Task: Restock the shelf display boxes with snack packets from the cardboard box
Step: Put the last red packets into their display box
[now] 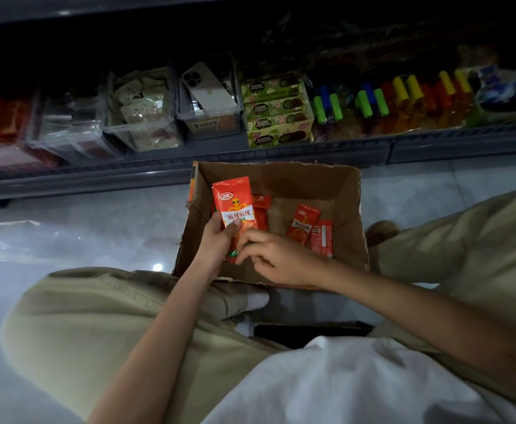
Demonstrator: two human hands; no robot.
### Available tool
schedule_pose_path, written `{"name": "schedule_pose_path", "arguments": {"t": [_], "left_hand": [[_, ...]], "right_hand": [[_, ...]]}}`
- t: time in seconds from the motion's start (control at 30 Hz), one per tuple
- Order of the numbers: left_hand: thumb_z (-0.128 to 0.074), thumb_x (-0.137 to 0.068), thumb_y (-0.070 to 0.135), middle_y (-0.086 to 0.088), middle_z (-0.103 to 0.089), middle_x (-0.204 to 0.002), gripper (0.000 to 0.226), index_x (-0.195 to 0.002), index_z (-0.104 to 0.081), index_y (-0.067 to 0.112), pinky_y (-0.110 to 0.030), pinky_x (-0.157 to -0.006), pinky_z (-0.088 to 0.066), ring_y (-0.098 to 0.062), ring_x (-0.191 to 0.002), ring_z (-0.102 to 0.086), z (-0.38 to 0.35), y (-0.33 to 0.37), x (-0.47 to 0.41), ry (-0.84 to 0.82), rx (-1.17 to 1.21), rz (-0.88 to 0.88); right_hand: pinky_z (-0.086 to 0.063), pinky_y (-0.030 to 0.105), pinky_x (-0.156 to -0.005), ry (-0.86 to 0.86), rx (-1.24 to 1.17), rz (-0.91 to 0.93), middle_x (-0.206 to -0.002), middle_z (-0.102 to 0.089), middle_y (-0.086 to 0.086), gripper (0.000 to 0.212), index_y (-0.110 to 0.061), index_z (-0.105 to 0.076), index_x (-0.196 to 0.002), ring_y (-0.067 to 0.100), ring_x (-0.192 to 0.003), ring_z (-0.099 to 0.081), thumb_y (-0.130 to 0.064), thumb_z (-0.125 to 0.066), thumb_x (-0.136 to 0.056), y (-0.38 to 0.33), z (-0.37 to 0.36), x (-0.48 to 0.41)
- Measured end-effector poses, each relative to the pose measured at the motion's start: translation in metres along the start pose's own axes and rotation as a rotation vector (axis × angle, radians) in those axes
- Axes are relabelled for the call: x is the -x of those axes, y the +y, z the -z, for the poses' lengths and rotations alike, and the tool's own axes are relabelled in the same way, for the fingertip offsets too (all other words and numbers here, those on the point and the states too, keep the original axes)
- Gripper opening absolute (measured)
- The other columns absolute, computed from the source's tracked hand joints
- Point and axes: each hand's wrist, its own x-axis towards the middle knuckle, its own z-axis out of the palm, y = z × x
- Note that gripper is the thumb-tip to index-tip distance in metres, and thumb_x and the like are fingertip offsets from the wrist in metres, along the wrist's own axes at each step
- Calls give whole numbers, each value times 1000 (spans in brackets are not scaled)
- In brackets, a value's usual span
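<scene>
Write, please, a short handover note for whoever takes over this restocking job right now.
Left hand: grips a red packet upright over the cardboard box.
Right hand: pinches the same packet's lower end.
Things: the box sits on the floor in front of the shelf, and a few loose packets lie in it. On the shelf stand clear display bins; a phone lies in one.
Done: the box looks nearly emptied.
Left: shelve the held packet, then the loose ones.
</scene>
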Motion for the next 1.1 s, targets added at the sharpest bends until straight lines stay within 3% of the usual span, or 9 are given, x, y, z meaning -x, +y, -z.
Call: {"name": "schedule_pose_path", "arguments": {"t": [0.1, 0.2, 0.3, 0.37, 0.5, 0.8, 0.93, 1.0, 1.1], "left_hand": [[-48, -95, 12, -15, -55, -118, 23, -118, -50, 12, -44, -98, -45, -25, -108, -56, 1, -2, 1, 4, -373, -219], [-44, -94, 20, 0, -47, -132, 44, -138, -37, 21, -35, -98, -45, -15, -116, -52, -2, 1, 10, -42, -469, -362], [-42, -100, 10, 18, -40, -137, 72, -144, -3, 52, -28, -95, -47, -6, -118, -53, -10, 3, 22, -157, -458, -410], [-42, -100, 14, 23, -43, -132, 78, -140, 7, 59, -30, -93, -50, -4, -113, -57, -18, 3, 27, -176, -414, -400], [-42, -98, 37, 14, -47, -134, 49, -141, -20, 43, -34, -99, -47, -2, -119, -52, -40, 10, 29, -95, -279, -440], [-66, -81, 30, 21, -63, -88, 20, -98, -56, 31, -9, -66, -48, 2, -82, -65, -87, 61, 20, 54, -321, -433], [-64, -74, 42, 12, -69, -83, 30, -98, -59, 27, -24, -59, -55, -7, -74, -68, -102, 87, 22, 30, -309, -532], [-63, -71, 44, 14, -68, -88, 39, -104, -59, 22, -15, -65, -53, 0, -80, -67, -110, 99, 21, 29, -317, -590], [-64, -69, 43, 19, -65, -87, 46, -107, -60, 17, -9, -68, -50, 7, -81, -64, -121, 117, 20, 41, -310, -678]], "right_hand": [[-41, 13, -74, 249, -180, -219, -109, -45, -8, 27, -13, -57, -109, -3, -88, -49, 0, -54, -86, -1, 5, -3], [-43, 13, -69, 472, -474, -478, -113, -43, -5, 53, -14, -37, -129, -5, -79, -51, -6, -65, -85, 1, 16, -11], [-46, 12, -82, 435, -824, -622, -132, -43, 1, 76, -16, -19, -143, 3, -107, -54, -13, -67, -85, 7, 30, -16], [-48, 21, -90, 408, -887, -612, -135, -46, 5, 65, -22, -28, -139, 17, -118, -53, -16, -65, -86, 10, 38, -13], [-53, 31, -86, 554, -927, -546, -117, -61, 10, 25, -27, -48, -107, 20, -103, -63, -15, -62, -89, 10, 53, -7], [-53, 18, -78, 734, -845, -367, -105, -63, -6, 26, -30, -46, -105, 0, -91, -64, -14, -60, -90, 0, 126, 1], [-48, 10, -56, 696, -843, -447, -102, -64, -3, 31, -23, -44, -117, -3, -70, -64, -22, -60, -90, -2, 160, 11], [-40, 10, -42, 627, -776, -441, -81, -64, -6, 26, -19, -48, -113, 0, -46, -54, -25, -59, -90, -4, 175, 17], [-36, 14, -38, 537, -678, -383, -67, -64, -9, 19, -24, -52, -99, 4, -39, -47, -22, -65, -85, -8, 198, 22]]}}
